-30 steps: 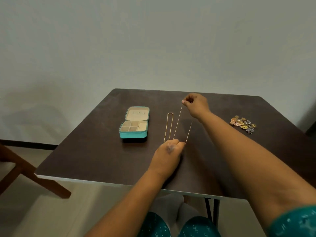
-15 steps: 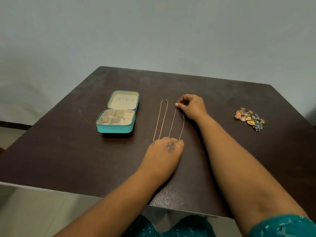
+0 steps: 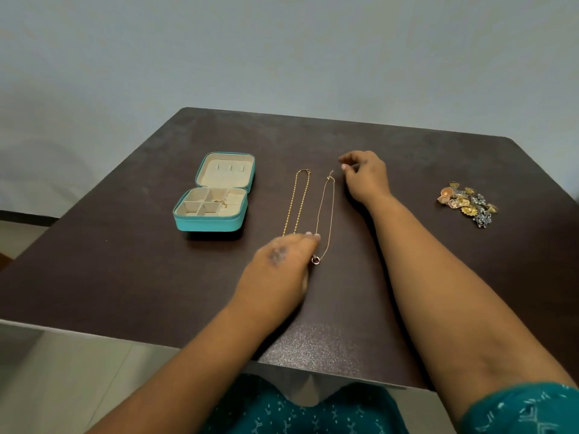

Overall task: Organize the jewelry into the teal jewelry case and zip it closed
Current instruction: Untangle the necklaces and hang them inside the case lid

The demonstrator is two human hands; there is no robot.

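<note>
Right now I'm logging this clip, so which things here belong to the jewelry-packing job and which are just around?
Job: open teal case, a small piece already in it; gold chain; thin pendant chain; pile of small jewelry; left hand by the pendant; right hand beside the clasp end.

Around: dark table; wall.

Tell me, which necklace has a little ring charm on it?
The thinner pinkish necklace, the one nearer the right hand. Its round charm lies beside the left hand. The yellow-gold necklace shows none.

Teal sleeve (image 3: 520, 408), pale pattern; matching teal garment (image 3: 282, 408) over lap.
</note>
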